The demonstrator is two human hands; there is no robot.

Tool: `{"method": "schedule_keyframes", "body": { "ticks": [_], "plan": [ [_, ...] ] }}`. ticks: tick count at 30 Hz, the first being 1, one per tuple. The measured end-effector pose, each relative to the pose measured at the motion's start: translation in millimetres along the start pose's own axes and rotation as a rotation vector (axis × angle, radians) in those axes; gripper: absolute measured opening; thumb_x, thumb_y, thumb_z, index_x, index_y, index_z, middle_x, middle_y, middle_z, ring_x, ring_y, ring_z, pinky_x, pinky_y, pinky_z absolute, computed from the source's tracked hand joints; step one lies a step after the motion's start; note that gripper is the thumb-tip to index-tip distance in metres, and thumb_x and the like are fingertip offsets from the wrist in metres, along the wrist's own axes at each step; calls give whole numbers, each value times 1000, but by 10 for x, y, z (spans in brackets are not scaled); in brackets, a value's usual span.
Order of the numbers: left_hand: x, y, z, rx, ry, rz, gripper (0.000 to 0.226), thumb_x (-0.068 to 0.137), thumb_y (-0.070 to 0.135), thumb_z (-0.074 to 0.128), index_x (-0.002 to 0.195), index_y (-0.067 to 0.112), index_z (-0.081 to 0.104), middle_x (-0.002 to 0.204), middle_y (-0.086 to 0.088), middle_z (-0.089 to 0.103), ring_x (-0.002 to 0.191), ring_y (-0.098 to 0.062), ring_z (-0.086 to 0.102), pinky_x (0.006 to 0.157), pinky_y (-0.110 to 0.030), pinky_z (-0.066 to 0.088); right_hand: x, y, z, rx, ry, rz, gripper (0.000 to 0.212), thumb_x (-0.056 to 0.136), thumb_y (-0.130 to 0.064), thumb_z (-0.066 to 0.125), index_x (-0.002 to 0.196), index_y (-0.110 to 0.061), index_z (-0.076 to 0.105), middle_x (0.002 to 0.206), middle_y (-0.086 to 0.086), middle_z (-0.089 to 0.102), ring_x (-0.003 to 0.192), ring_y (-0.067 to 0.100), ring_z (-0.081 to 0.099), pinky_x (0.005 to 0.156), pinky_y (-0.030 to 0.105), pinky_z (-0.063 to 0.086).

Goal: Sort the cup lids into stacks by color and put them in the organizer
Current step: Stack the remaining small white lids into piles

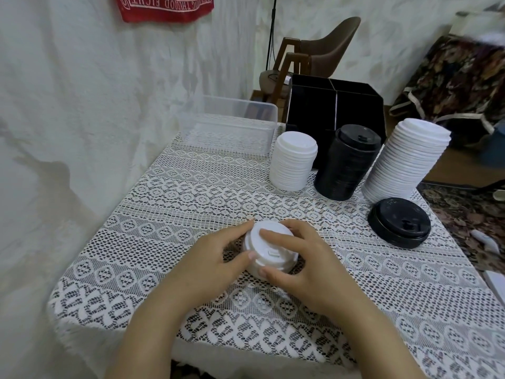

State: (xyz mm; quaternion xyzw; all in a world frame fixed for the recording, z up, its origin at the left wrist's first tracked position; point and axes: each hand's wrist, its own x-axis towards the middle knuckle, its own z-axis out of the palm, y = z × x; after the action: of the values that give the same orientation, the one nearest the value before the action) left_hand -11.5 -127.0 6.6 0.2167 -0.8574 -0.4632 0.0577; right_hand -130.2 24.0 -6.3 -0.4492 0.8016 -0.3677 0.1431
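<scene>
The white lids (pixel 276 255) and the black lids (pixel 345 165) are of smooth plastic with a soft shine. The white lace cloth (pixel 191 192) is open-worked and looks rough. The box (pixel 232 127) is clear glossy plastic, and the organizer (pixel 311 110) has smooth black panels.

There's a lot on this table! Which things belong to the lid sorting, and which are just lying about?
Part of the job:
held white lids, gripped by left hand and right hand
short white lid stack
tall black lid stack
tall white lid stack
low black lid stack
black organizer

Just lying about:
clear plastic bin
brown chair
red cloth
lace tablecloth
</scene>
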Motion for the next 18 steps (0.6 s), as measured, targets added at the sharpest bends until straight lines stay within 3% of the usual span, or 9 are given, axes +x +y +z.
{"method": "schedule_keyframes", "body": {
  "ticks": [6, 13, 18],
  "plan": [
    [19, 25, 3, 64, 15, -31, 58, 90, 29, 63, 140, 46, 40, 147, 21, 38, 135, -1, 30, 114, -38, 21, 12, -84, -22, -76, -37, 30, 61, 77, -46, 74, 133, -43, 52, 129, -25, 29, 114, -6, 34, 81, -6, 29],
    [52, 43, -17, 127, 22, -37, 57, 88, 29, 65, 137, 46, 42, 145, 20, 41, 137, -7, 34, 116, -40, 22, 26, -179, -23, -203, -75, 1, 61, 81, -50, 69, 137, -41, 49, 142, -13, 32, 109, -1, 33, 96, 12, 29],
    [45, 33, -22, 126, -5, -18, 58, 89, 29, 64, 137, 49, 39, 146, 19, 40, 138, -7, 32, 117, -42, 21, -19, -110, -55, -143, -113, 39, 72, 79, -42, 75, 141, -48, 40, 145, -23, 22, 121, -6, 24, 111, 16, 21]
  ]
}}
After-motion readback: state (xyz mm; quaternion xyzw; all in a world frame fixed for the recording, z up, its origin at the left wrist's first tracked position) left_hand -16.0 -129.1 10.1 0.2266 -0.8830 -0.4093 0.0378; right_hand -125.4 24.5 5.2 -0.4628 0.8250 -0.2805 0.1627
